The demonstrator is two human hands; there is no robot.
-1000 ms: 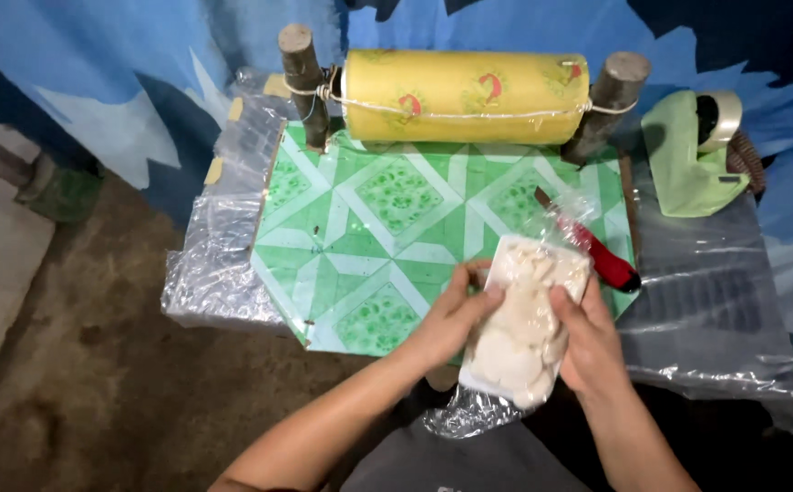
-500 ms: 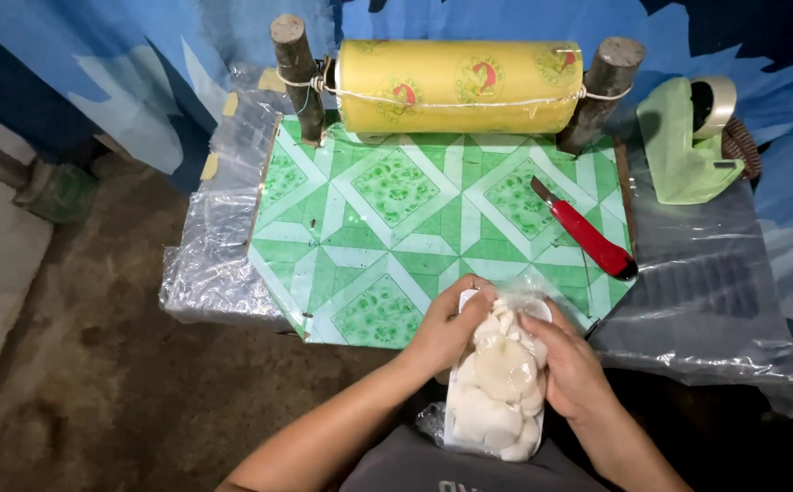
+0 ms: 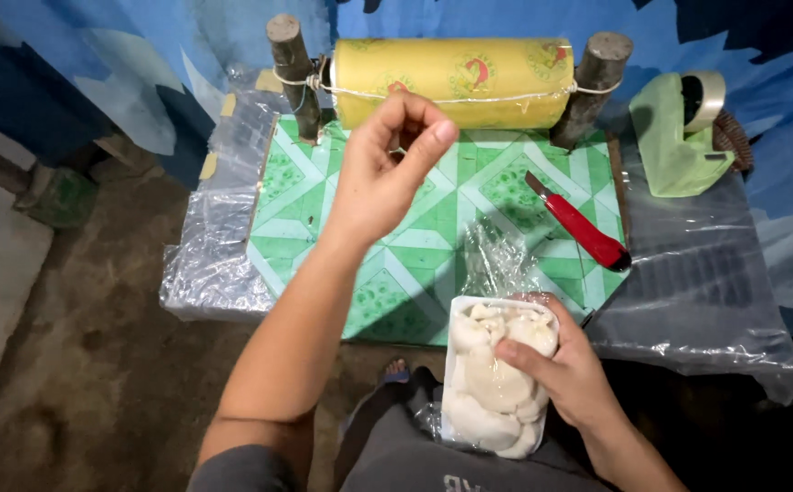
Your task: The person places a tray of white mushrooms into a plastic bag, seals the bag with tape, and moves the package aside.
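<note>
left hand lifted off tray, maybe pinching film; right hand holds.

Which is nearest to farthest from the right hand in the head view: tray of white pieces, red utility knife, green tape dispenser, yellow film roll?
From the right hand:
1. Tray of white pieces: held in it, at the lap.
2. Red utility knife: just above, on the green patterned board.
3. Yellow film roll and green tape dispenser: both at the far edge, too close to rank.

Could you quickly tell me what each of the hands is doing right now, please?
Left hand: raised over the green board, fingertips pinched, nothing visibly held.
Right hand: closed on the wrapped tray of white pieces.
</note>
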